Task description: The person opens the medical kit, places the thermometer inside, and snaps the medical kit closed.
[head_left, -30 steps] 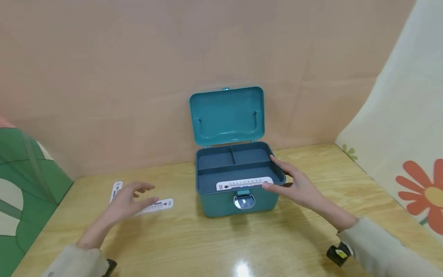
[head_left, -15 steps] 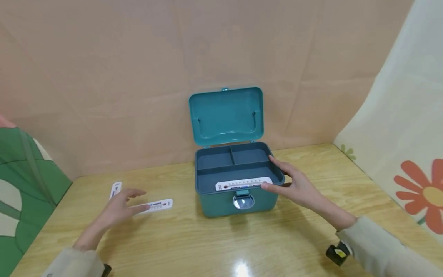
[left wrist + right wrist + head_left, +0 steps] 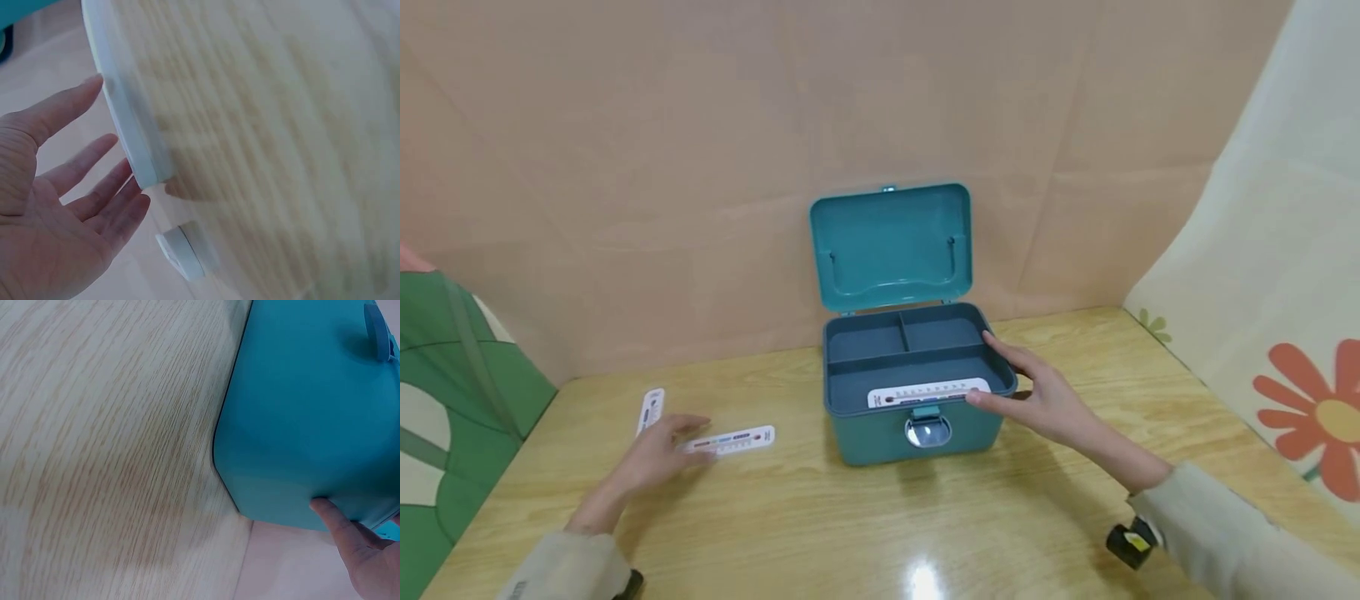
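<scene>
In the head view, a teal storage box (image 3: 876, 442) stands at the middle of the table, its lid (image 3: 891, 250) raised. One white strip thermometer (image 3: 917, 394) lies along the front of its dark divided tray (image 3: 910, 367). My right hand (image 3: 1048, 404) holds the box's right front corner, thumb over the front rim and fingers along the side. To the left, my left hand (image 3: 655, 454) is low at the near end of a second thermometer (image 3: 745, 439) lying on the table. In the left wrist view its thumb touches that thermometer's edge (image 3: 122, 112), and the other fingers are spread loosely.
A third thermometer (image 3: 652, 407) lies behind my left hand, partly hidden by it. Behind the wooden table (image 3: 820, 533) hangs a plain peach cloth (image 3: 700, 208). Flower-patterned cloth (image 3: 1247, 333) hangs at the right, and green-patterned cloth (image 3: 467, 375) at the left.
My left hand has drawn back slightly to the left and lowered to the second thermometer's end, showing more of its face. The right hand keeps its hold on the box.
</scene>
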The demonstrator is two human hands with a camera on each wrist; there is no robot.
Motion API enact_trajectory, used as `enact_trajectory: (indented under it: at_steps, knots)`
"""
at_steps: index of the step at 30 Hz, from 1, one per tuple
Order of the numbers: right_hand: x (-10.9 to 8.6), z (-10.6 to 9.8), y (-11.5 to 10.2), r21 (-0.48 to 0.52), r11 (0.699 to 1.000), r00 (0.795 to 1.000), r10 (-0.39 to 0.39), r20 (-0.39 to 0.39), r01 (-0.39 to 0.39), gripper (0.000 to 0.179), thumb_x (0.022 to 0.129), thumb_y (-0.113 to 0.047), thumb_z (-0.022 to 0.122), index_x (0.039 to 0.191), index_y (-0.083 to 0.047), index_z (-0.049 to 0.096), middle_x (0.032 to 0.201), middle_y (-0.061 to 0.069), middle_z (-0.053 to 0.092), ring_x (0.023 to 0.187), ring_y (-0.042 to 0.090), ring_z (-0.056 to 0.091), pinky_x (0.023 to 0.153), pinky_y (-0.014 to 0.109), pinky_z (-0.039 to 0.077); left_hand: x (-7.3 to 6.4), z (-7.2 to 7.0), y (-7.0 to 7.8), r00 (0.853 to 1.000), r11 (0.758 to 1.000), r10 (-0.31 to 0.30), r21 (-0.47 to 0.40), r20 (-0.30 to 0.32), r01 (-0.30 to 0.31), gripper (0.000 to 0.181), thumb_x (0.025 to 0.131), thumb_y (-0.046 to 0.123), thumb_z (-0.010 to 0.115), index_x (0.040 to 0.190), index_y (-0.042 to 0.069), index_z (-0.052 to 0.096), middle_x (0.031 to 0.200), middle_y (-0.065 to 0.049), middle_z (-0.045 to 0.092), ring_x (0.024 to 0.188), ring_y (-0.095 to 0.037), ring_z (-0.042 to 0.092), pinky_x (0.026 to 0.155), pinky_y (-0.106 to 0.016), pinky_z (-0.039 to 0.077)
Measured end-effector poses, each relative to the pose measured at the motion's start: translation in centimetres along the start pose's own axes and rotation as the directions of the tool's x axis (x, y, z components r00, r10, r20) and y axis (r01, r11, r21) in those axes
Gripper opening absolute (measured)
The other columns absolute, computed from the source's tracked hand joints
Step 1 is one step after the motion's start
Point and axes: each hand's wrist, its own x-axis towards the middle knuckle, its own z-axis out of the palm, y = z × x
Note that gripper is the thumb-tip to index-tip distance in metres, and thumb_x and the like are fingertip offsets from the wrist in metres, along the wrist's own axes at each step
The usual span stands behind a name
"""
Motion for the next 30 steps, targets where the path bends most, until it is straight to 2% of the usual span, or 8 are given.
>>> enact_trajectory:
  at_steps: [6, 12, 21, 27, 30]
  knots:
    - [-0.1, -0.1, 0.0, -0.012, 1.000, 1.000, 0.008, 0.003, -0.008, 0.083, 0.085, -0.033, 0.072, 0.153, -0.019, 0.025, 0.154, 0.022, 0.024, 0.133, 0.044, 0.035, 0.085, 0.045, 0.056, -0.1, 0.1, -0.6, 1.000, 1.000, 0.010, 0.016, -0.010, -0.009, 0.057, 0.077, 0.018, 0.079, 0.122, -0.010, 0.057, 0.122, -0.030, 0.058, 0.112, -0.046, 0.054, 0.092, -0.058, 0.045]
    - [0.1, -0.2, -0.1, -0.006, 1.000, 1.000, 0.002, 0.003, -0.002, 0.083, 0.086, -0.032, 0.072, 0.153, -0.019, 0.025, 0.154, 0.022, 0.024, 0.132, 0.043, 0.036, 0.085, 0.044, 0.056, -0.1, 0.2, -1.0, 0.998, 0.999, 0.047, 0.028, -0.030, -0.046, 0.054, 0.075, 0.014, 0.080, 0.119, -0.010, 0.059, 0.117, -0.029, 0.059, 0.106, -0.043, 0.056, 0.086, -0.056, 0.048]
    - [-0.1, -0.4, -0.3, -0.017, 1.000, 1.000, 0.009, 0.005, -0.009, 0.084, 0.086, -0.033, 0.072, 0.153, -0.019, 0.023, 0.154, 0.023, 0.024, 0.132, 0.043, 0.037, 0.085, 0.044, 0.056, -0.2, 0.6, -1.1, 0.998, 0.999, 0.050, 0.014, -0.030, -0.049, 0.046, 0.078, 0.014, 0.077, 0.118, -0.005, 0.063, 0.120, -0.025, 0.059, 0.112, -0.043, 0.051, 0.092, -0.062, 0.041]
    - [0.0, -0.3, -0.2, -0.023, 1.000, 1.000, -0.002, 0.009, 0.002, 0.084, 0.085, -0.033, 0.073, 0.153, -0.018, 0.025, 0.153, 0.022, 0.025, 0.132, 0.043, 0.038, 0.085, 0.043, 0.056, -0.1, 0.5, -1.7, 0.997, 0.996, 0.072, -0.057, -0.009, -0.072, 0.042, 0.078, 0.010, 0.075, 0.117, -0.004, 0.064, 0.122, -0.026, 0.059, 0.116, -0.047, 0.050, 0.097, -0.065, 0.036]
    - [0.0, -0.2, -0.3, -0.030, 1.000, 1.000, 0.005, 0.014, -0.004, 0.084, 0.086, -0.034, 0.072, 0.153, -0.017, 0.024, 0.154, 0.023, 0.025, 0.132, 0.044, 0.037, 0.086, 0.044, 0.055, 0.0, 0.5, -1.9, 0.998, 0.993, 0.055, -0.105, 0.019, -0.052, 0.040, 0.079, 0.008, 0.074, 0.116, -0.002, 0.065, 0.122, -0.026, 0.060, 0.117, -0.047, 0.050, 0.098, -0.066, 0.034]
